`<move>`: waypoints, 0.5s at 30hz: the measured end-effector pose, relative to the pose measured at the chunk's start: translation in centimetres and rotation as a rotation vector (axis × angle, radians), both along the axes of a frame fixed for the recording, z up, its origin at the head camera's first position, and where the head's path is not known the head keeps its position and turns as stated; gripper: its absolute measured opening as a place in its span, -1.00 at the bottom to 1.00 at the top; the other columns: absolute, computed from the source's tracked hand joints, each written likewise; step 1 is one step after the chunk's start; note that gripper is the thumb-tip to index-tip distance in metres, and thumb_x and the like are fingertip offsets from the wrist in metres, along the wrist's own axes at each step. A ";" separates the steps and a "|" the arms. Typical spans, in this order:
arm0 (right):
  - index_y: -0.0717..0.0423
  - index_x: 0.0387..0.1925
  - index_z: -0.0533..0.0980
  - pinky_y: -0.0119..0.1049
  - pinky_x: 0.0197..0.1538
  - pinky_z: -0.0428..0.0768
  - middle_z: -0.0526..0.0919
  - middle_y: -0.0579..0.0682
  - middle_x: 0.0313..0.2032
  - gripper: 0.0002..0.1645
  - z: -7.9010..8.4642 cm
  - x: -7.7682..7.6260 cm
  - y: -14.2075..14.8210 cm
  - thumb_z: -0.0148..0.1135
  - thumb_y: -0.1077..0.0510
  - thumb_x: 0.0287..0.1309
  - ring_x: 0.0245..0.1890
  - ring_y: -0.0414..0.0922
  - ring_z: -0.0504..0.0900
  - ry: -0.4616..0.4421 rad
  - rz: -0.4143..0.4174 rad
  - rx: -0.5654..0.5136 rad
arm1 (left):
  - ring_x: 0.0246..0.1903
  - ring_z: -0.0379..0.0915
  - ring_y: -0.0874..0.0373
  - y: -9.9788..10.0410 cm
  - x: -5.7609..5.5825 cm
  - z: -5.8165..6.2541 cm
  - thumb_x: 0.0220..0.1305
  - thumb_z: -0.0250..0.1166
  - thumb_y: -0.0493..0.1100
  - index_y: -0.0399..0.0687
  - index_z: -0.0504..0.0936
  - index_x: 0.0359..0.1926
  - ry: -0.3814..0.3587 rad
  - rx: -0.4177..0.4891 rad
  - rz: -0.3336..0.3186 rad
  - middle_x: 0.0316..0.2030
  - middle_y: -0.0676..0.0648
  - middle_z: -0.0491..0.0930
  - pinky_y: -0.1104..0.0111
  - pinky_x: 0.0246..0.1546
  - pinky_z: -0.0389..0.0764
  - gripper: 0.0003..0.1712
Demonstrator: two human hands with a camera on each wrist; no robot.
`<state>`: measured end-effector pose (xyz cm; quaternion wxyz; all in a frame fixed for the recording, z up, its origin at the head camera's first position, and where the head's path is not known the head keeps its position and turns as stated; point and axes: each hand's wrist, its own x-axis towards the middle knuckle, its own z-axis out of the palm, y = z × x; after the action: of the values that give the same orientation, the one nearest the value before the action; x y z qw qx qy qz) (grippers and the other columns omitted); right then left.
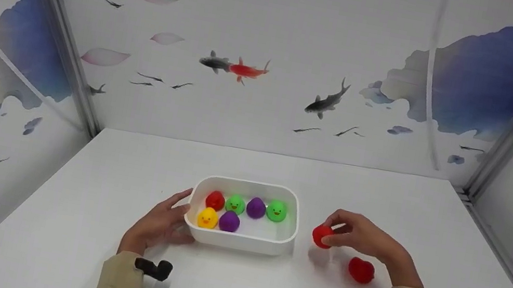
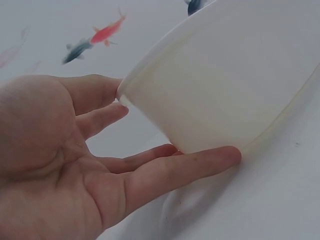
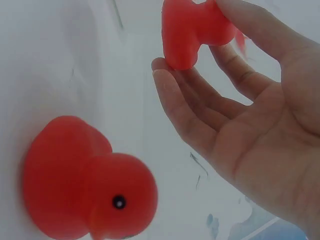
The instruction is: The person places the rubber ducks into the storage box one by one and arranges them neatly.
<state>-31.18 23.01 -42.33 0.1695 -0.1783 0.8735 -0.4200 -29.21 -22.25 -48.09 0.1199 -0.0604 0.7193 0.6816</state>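
A white plastic box [image 1: 239, 242] holds several small rubber ducks: a red duck [image 1: 215, 201], a yellow duck [image 1: 208, 218], two green and two purple. At the box's left end is my left hand [image 1: 161, 222]; in the left wrist view its fairly straight fingers and thumb touch the wall and rim. My right hand [image 1: 363, 235] pinches a red rubber duck [image 1: 322, 236] between thumb and fingers, just above the table right of the box. Below that hand a second red rubber duck [image 3: 90, 180] rests on the table, one black eye showing in the right wrist view.
The white table [image 1: 231, 287] is enclosed by white panels [image 1: 277, 26] printed with fish, petals and blue leaves. Metal posts stand at the back corners. Each wrist carries a small black camera, such as the left one [image 1: 154, 268].
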 end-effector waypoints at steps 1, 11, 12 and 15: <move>0.01 -0.02 0.51 -0.07 0.11 0.69 0.59 0.07 0.10 -0.63 0.2 0.1 -0.1 0.40 0.05 0.17 0.08 -0.02 0.61 0.003 -0.003 -0.007 | 0.32 0.40 -0.29 0.0 0.0 0.0 0.43 0.22 0.04 0.35 0.17 0.53 0.001 -0.008 -0.001 0.49 -0.26 0.23 -0.04 -0.02 0.71 -0.27; 0.07 0.08 0.50 -0.01 0.14 0.67 0.59 0.13 0.12 -0.50 1.3 0.5 -1.6 0.42 0.00 0.16 -0.02 -0.03 0.63 -0.011 -0.119 -0.112 | 0.36 0.36 -0.28 0.1 0.0 -0.1 0.40 0.24 0.07 0.37 0.14 0.54 -0.003 -0.044 0.010 0.50 -0.24 0.21 0.01 0.01 0.71 -0.23; 0.07 0.09 0.49 0.01 0.16 0.66 0.60 0.13 0.12 -0.49 1.3 0.5 -1.8 0.41 0.00 0.17 0.00 -0.02 0.63 -0.017 -0.132 -0.125 | 0.35 0.36 -0.28 0.1 0.0 0.0 0.40 0.24 0.07 0.37 0.14 0.54 -0.003 -0.050 0.010 0.50 -0.25 0.21 0.02 0.01 0.71 -0.22; 0.07 0.12 0.49 0.05 0.21 0.62 0.61 0.13 0.13 -0.48 1.5 0.6 -2.3 0.40 0.00 0.18 0.04 -0.01 0.62 -0.035 -0.164 -0.152 | 0.36 0.36 -0.29 0.1 -0.1 0.0 0.39 0.25 0.09 0.36 0.14 0.54 -0.004 -0.059 0.006 0.50 -0.26 0.21 0.02 0.01 0.71 -0.22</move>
<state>-30.61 20.70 -40.87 0.1356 -0.1111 0.8478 -0.5006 -29.28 -22.11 -48.07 0.1176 -0.0675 0.7388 0.6601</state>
